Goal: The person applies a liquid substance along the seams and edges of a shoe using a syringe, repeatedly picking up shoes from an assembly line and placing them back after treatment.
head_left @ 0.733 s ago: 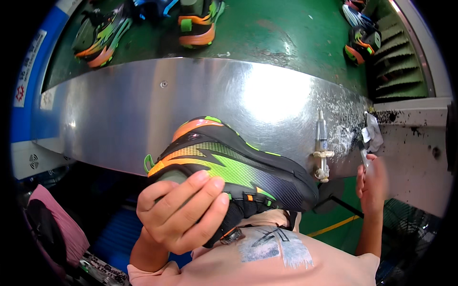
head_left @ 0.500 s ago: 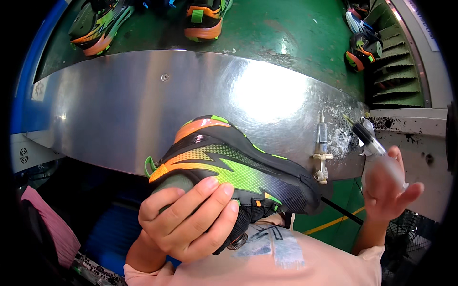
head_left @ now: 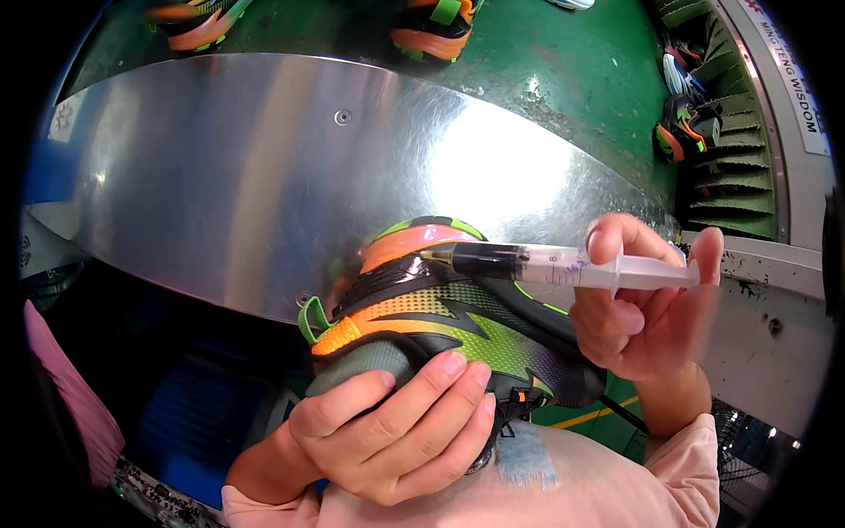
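Observation:
A black sneaker (head_left: 480, 330) with a green-to-orange mesh side and an orange heel sole lies tipped on its side. A grey-green last (head_left: 365, 363) fills its opening. My left hand (head_left: 396, 427) is closed round the shoe by the collar and laces. My right hand (head_left: 634, 304) grips a clear syringe (head_left: 554, 264) of dark liquid, its fingers at the flange and plunger end. The syringe lies almost level, its thin tip at the black band beside the orange heel sole; whether it touches cannot be told. Fingers cover part of the laces.
Behind the shoe stretches a shiny metal plate (head_left: 220, 176). Beyond it, a green belt (head_left: 537, 79) carries more sneakers, one (head_left: 431, 31) near the middle and one (head_left: 207, 31) at the left. Green curtain strips (head_left: 735, 167) hang at the right, near another sneaker (head_left: 682, 128).
My right hand has brought the syringe leftward from the plate's right end to the shoe's heel. The shoe and my left hand sit slightly further right in the picture.

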{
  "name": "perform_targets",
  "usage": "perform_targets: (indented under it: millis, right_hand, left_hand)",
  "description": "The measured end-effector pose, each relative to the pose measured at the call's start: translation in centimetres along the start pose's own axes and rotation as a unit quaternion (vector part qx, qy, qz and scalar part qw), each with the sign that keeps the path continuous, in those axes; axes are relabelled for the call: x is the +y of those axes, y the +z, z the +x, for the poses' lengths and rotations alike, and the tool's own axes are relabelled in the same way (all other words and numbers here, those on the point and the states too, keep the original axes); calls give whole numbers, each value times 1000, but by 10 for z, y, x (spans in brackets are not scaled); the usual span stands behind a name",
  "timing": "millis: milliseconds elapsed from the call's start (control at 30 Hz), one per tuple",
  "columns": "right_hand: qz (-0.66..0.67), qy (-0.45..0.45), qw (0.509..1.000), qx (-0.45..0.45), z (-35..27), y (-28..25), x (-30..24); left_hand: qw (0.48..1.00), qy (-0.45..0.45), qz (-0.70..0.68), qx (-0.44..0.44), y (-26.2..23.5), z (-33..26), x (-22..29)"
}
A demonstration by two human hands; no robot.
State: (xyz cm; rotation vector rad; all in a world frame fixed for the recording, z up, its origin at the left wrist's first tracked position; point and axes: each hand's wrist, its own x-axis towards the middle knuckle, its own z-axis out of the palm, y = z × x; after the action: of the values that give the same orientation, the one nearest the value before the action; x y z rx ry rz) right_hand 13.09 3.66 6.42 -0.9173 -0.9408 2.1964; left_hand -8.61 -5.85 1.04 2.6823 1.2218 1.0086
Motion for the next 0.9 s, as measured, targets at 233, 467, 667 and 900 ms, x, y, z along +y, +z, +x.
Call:
perform_targets:
  millis: [233, 467, 667, 900]
  right_hand:
    - [-165, 59, 984, 24, -1, 17, -16]
    - [-65, -33, 997, 14, -40, 7, -1]
    - [-72, -72, 995, 12, -54, 3, 6]
    - [-64, -38, 997, 15, -62, 6, 5]
  left_hand:
    - [1000, -7, -4, -2, -2, -5, 1]
    - [1000, 1, 13, -8, -6, -7, 9]
    - [998, 9, 34, -49, -13, -10, 12]
    - [998, -25, 42, -42, -17, -14, 20]
